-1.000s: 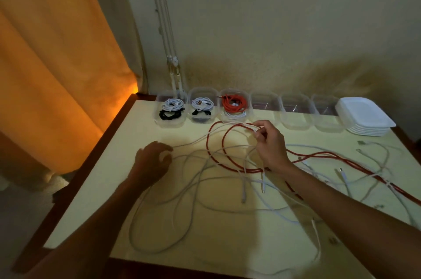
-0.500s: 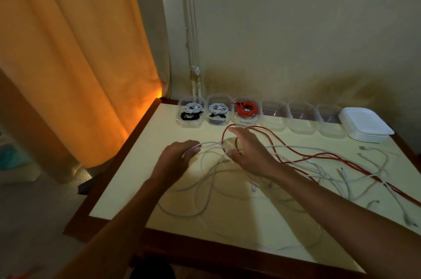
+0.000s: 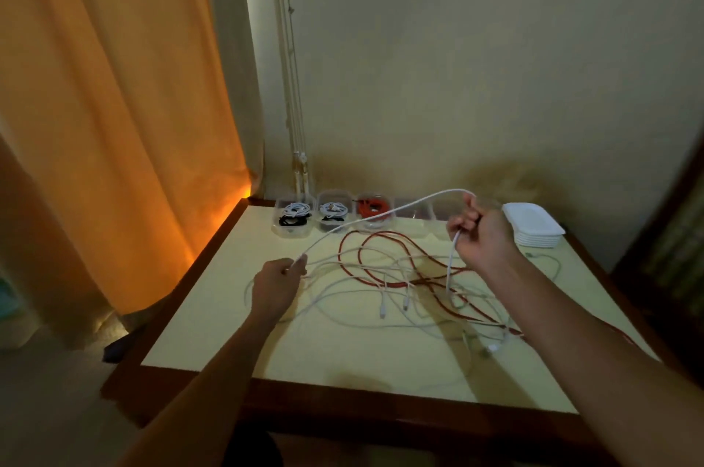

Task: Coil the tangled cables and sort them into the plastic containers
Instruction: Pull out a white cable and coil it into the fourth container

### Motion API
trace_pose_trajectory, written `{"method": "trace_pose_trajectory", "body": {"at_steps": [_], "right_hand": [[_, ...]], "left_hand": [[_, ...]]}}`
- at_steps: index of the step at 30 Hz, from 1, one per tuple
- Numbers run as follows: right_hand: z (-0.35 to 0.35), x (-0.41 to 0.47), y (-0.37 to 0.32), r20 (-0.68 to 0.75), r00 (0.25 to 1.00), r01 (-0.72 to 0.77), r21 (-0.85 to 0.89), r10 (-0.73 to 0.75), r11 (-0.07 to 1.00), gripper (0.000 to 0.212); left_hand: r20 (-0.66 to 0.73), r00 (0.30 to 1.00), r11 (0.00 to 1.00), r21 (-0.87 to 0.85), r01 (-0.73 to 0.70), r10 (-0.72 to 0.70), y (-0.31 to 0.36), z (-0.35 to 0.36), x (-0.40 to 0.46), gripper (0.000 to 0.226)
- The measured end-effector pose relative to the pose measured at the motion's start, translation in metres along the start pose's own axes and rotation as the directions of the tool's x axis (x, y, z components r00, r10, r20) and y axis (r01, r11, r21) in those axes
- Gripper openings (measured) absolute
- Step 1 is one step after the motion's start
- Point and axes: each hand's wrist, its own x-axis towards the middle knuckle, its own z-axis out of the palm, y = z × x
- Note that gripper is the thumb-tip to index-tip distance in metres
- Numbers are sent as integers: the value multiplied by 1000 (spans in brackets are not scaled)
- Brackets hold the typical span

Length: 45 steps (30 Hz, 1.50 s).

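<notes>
Your right hand (image 3: pixel 482 238) lifted from the pile, fist clamped on one thin white cable (image 3: pixel 381 217); your left hand (image 3: pixel 276 285) pinched its other end, centre frame. Separated, ready to coil.

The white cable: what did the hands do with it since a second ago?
Both hands took hold of one white cable and lifted it off the table. The right hand rose toward the containers; the left hand pinches the other part low down. The red cable and the lid stack stayed put.
</notes>
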Motion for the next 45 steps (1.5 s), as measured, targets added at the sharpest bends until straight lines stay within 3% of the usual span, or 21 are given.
{"method": "trace_pose_trajectory", "body": {"at_steps": [2,4,7,10,12,15,18,20,22,24,26,29,32,34,37,41,43,45], "right_hand": [[-11,-18,-20,25,1000,17,77,-19,997,27],[-22,-36,-39,110,994,16,66,-23,998,28],[-43,-66,-61,279,960,-19,-72,38,997,38],[-70,-96,-67,294,944,-29,-367,146,930,43],[-91,-115,-62,295,918,-31,-611,264,791,36],[-117,-138,-52,286,793,31,-901,538,434,29],[-132,-148,-41,180,723,151,-983,667,101,24],[-136,-153,-33,139,764,151,-988,630,35,25],[-135,-154,-27,128,819,66,-989,560,130,33],[-131,-150,-22,141,855,-31,-946,499,321,42],[-123,-142,-14,133,881,-114,-871,454,477,49],[-106,-129,-1,111,909,-160,-799,402,580,46],[-90,-113,-1,153,907,-267,-511,392,817,38],[-85,-104,-9,187,915,-301,-276,358,913,37],[-84,-98,-26,167,951,-251,-79,261,965,30],[-98,-91,-45,-98,987,-134,-61,128,989,18],[-113,-86,-50,-242,967,-89,-38,77,995,19],[-126,-83,-53,-366,930,-26,-2,23,1000,21]], "left_hand": [[30,986,980,-107,168,-166,16,6,-12,42],[171,944,912,-260,319,-282,29,10,-24,36],[301,933,826,-461,325,-199,50,12,-44,20],[351,936,857,-477,193,-16,69,6,-59,43],[443,894,839,-508,195,61,78,3,-68,52],[522,848,813,-531,239,91,89,1,-78,57],[600,791,772,-559,303,124,99,1,-87,57],[658,741,738,-568,366,138,104,2,-92,68],[668,730,782,-528,330,142,111,3,-101,63],[665,720,910,-399,116,200,116,6,-113,34],[706,652,947,-317,-59,277,116,12,-125,43],[781,538,944,-313,-102,317,110,23,-142,49],[853,444,959,-206,-192,272,97,34,-152,33],[890,404,964,-120,-239,211,81,39,-155,31],[887,442,983,-65,-172,136,50,42,-153,30],[827,561,993,-94,68,40,8,42,-151,29],[832,555,979,-102,177,-13,-5,45,-150,30],[850,524,990,-27,141,-51,-10,49,-149,30]]}}
